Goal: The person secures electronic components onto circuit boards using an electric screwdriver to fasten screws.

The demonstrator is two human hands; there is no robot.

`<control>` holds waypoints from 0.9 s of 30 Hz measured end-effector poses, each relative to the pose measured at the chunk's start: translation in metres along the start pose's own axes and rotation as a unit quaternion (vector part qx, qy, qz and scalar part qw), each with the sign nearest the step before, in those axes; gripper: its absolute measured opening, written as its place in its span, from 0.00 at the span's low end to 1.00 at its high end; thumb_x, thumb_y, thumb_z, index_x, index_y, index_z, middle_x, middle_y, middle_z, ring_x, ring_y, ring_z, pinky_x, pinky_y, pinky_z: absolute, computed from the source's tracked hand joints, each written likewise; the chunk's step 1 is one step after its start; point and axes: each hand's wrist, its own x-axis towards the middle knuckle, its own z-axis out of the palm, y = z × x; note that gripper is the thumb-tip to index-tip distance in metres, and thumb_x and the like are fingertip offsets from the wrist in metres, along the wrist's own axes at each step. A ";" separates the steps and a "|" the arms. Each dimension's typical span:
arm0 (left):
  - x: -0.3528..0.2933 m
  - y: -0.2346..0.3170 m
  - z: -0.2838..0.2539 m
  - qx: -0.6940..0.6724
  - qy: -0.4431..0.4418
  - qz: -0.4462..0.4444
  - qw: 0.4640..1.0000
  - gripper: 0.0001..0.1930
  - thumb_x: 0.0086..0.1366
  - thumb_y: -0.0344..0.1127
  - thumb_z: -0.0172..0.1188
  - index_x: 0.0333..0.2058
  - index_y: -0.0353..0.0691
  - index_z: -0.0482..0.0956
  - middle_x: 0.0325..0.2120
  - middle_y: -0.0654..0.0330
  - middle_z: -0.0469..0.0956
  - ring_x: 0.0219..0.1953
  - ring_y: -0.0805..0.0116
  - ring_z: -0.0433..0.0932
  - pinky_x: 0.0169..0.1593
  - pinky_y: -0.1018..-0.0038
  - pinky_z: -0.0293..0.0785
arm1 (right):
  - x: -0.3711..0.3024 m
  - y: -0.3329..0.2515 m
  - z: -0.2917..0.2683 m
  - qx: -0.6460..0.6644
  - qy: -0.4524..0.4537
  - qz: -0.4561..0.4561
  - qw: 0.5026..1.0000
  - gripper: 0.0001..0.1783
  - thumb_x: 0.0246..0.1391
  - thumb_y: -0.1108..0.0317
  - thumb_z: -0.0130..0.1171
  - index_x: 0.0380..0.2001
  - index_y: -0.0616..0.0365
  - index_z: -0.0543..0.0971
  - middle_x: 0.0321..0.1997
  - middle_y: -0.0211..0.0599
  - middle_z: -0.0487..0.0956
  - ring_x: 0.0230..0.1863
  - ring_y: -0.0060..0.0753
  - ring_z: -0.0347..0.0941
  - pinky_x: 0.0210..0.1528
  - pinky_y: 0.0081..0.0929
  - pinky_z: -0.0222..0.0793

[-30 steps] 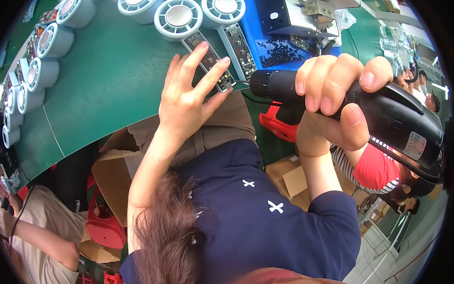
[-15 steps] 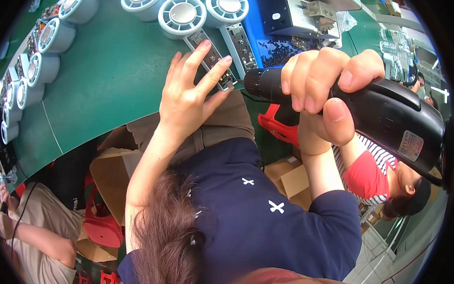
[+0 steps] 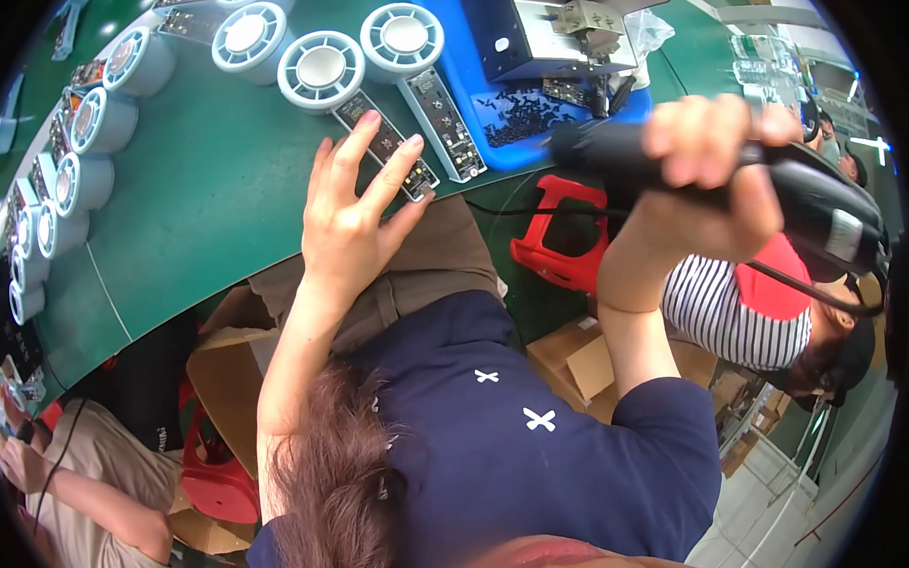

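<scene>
My left hand [image 3: 349, 220] rests at the table's near edge with its fingers spread. Its fingertips touch the narrow handle [image 3: 389, 147] of a pale blue handheld fan, whose circuit board lies exposed. The round fan head [image 3: 322, 69] is at the far end of that handle. In my right hand [image 3: 714, 153] is a black electric screwdriver [image 3: 818, 202], raised and blurred, its nose pointing left over the blue tray's near edge. A second fan [image 3: 442, 123] with an open handle lies just right of the first, untouched.
The blue tray [image 3: 453, 44] holds many small black screws [image 3: 525, 114] and a metal machine [image 3: 568, 33]. More fans [image 3: 100, 121] line the green table's [image 3: 198, 175] far left side. A red stool [image 3: 561, 238] stands below the table edge. Other people sit at left and right.
My right hand has lifted the electric screwdriver off the handle's near end and swung it right, toward the tray. My left hand keeps its place on the fan handle. The view has shifted slightly.
</scene>
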 end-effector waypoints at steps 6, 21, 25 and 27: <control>0.004 0.007 0.005 -0.012 -0.002 -0.004 1.000 0.30 0.43 0.34 0.71 0.50 0.52 0.77 0.57 0.54 0.65 0.53 0.62 0.71 0.57 0.54 0.67 | 0.037 -0.017 -0.090 -0.197 0.204 -0.124 0.951 0.16 0.50 0.68 0.43 0.41 0.48 0.77 0.23 0.28 0.70 0.24 0.27 0.65 0.36 0.31 0.60; -0.005 -0.011 0.002 -0.025 0.015 0.019 0.999 0.31 0.43 0.34 0.71 0.50 0.52 0.77 0.58 0.56 0.64 0.49 0.59 0.72 0.57 0.55 0.67 | 0.001 0.003 0.009 -0.018 -0.023 -0.009 1.000 0.16 0.50 0.71 0.49 0.44 0.50 0.67 0.21 0.33 0.71 0.21 0.30 0.67 0.31 0.31 0.67; -0.013 -0.017 -0.004 -0.016 0.010 0.002 1.000 0.32 0.42 0.35 0.71 0.51 0.52 0.76 0.58 0.56 0.64 0.48 0.59 0.72 0.57 0.55 0.67 | -0.009 0.033 0.057 0.008 -0.082 0.028 0.996 0.16 0.47 0.67 0.51 0.42 0.48 0.66 0.20 0.28 0.71 0.21 0.25 0.67 0.30 0.25 0.65; -0.014 -0.018 -0.006 -0.020 0.009 0.002 1.000 0.33 0.42 0.35 0.71 0.51 0.52 0.75 0.58 0.56 0.64 0.48 0.59 0.72 0.57 0.55 0.66 | -0.009 0.037 0.066 0.000 -0.085 0.040 0.996 0.16 0.46 0.68 0.52 0.40 0.48 0.65 0.19 0.27 0.71 0.19 0.25 0.67 0.29 0.25 0.66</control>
